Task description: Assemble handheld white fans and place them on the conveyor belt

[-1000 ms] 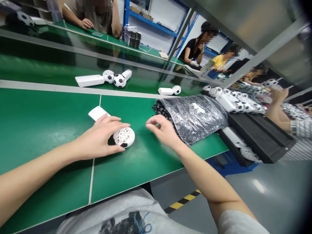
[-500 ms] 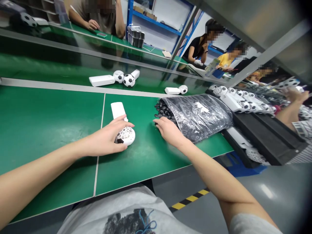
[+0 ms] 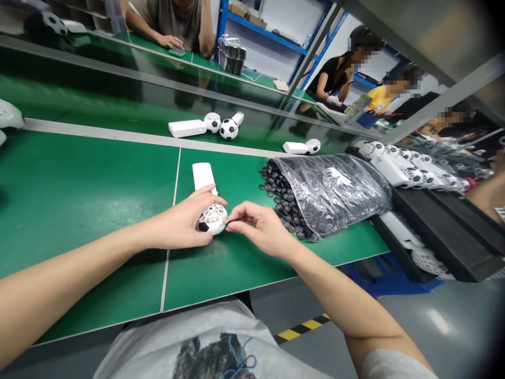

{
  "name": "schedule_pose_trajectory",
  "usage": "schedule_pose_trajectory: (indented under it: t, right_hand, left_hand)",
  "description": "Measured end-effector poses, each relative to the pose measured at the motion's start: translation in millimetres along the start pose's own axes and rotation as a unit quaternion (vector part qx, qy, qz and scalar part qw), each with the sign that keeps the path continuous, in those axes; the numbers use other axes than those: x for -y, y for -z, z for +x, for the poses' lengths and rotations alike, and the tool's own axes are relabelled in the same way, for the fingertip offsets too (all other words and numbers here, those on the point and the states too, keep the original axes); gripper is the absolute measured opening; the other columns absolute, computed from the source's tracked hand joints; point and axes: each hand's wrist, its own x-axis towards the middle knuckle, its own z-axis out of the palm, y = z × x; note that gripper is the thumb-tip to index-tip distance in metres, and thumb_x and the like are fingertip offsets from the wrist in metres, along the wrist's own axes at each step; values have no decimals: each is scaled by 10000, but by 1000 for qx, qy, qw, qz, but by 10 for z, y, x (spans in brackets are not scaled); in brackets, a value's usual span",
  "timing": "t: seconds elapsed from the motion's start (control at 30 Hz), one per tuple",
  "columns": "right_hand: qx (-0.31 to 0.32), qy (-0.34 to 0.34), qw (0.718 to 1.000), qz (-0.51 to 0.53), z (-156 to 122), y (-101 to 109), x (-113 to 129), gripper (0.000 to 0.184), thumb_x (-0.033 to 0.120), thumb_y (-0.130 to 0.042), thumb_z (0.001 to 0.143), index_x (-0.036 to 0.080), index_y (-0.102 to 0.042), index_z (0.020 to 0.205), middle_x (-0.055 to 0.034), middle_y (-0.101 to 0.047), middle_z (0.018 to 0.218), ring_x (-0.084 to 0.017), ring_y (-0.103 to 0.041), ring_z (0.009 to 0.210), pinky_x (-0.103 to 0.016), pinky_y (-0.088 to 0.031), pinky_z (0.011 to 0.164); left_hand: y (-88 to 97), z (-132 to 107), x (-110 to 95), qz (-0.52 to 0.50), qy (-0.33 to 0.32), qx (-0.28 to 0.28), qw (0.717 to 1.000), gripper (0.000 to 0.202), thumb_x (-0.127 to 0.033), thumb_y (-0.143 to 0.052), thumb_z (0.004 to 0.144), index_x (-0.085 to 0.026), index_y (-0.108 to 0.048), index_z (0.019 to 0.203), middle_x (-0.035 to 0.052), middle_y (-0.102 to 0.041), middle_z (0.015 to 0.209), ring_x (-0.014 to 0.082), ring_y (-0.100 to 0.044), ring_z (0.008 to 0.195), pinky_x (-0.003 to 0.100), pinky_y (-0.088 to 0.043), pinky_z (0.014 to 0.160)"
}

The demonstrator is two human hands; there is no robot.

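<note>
My left hand [image 3: 179, 218] is curled round a white, ball-headed piece with a football pattern [image 3: 215, 216]. Its ball end has an open lattice with a black patch, and its flat white handle [image 3: 203, 176] points away from me on the green bench. In my right hand [image 3: 260, 226], thumb and fingertips pinch a small black piece [image 3: 229, 221] right at the ball's right side; whether it touches the ball I cannot tell. Just beyond that hand, many small black pentagon-shaped pieces [image 3: 290, 202] spill from the mouth of a clear plastic bag [image 3: 343, 195].
Several similar football-headed pieces [image 3: 229, 129] lie on the dark strip behind a pale rail [image 3: 130, 143]. Black trays [image 3: 445, 226] piled with more stand at right, a person's arm beside them. A white object [image 3: 10, 116] shows at the left edge. Co-workers sit across the bench.
My right hand has come left from the bag's mouth to the ball, now pinching a small black piece. More black pieces show outside the bag. My left hand keeps its hold.
</note>
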Motion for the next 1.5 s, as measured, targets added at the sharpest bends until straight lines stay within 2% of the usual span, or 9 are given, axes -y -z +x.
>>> schedule_pose_trajectory:
  t: [0.27,0.47,0.67,1.1,1.2,1.27,1.33,1.4,1.5]
  right_hand:
    - [-10,69,993,-97,-1,29,41,144,181,-503,855,214,-617,936,-18,-599,892,-132,-550,865,-285,-444,813]
    - [-12,-28,1000,-2,-35,32,-13,93,260,-562,818,192,-596,870,6,-621,786,-110,-571,670,-241,-469,616]
    - [3,7,1000,-18,60,10,10,52,214,-615,782,194,-659,800,5,-655,816,-108,-559,704,-245,-447,679]
    - [47,-78,984,150,222,-92,-141,298,361,-744,618,161,-534,687,52,-524,616,-75,-467,552,-207,-398,544]
    - [43,-61,996,51,305,60,-202,233,378,-666,709,168,-566,718,25,-572,671,-102,-519,615,-228,-427,596]
    - [-41,-58,990,-117,389,275,-293,173,343,-589,786,172,-600,763,-12,-609,755,-133,-550,708,-265,-438,682]
    - [-138,-83,938,-306,462,512,-411,134,285,-554,816,170,-622,809,-56,-619,847,-173,-557,816,-307,-422,763]
    - [-150,-121,892,-410,507,697,-523,118,262,-567,808,166,-633,826,-86,-613,893,-202,-557,873,-319,-415,773]
    - [-117,-126,890,-422,526,806,-619,86,249,-595,790,176,-633,813,-68,-618,860,-177,-582,796,-283,-428,714]
  left_hand:
    - [-13,12,24,-5,-11,-2,1000,549,-199,-513,663,-200,-426,1204,77,-381,1381,274,-92,1366,457,-267,1064]
    - [-22,13,11,-5,2,-4,1000,550,-253,-540,691,-192,-413,1223,96,-334,1409,269,-77,1369,457,-266,1063]
    - [-47,26,-25,-29,11,-24,999,498,-452,-573,724,-196,-474,1140,95,-400,1360,282,-108,1363,466,-282,1053]
    - [-91,52,-38,-49,-6,-50,998,273,-284,-516,726,-214,-505,990,55,-503,1241,265,-138,1359,471,-272,1050]
    - [-84,42,-60,-31,-5,-41,999,303,-267,-505,714,-206,-501,1011,76,-471,1289,257,-133,1362,451,-288,1046]
    - [-79,29,-66,-18,5,-50,999,339,-261,-505,699,-203,-500,1033,94,-429,1339,267,-152,1358,454,-300,1036]
    - [-73,16,-60,-15,12,-55,998,362,-257,-507,686,-208,-499,1044,106,-383,1379,280,-180,1349,467,-315,1020]
    - [-66,4,-47,-23,7,-50,998,362,-242,-508,682,-215,-500,1044,105,-360,1395,281,-187,1348,469,-320,1016]
    - [-75,-9,-37,-45,-18,-38,998,349,-285,-554,702,-230,-498,1042,92,-407,1352,269,-184,1349,460,-310,1030]
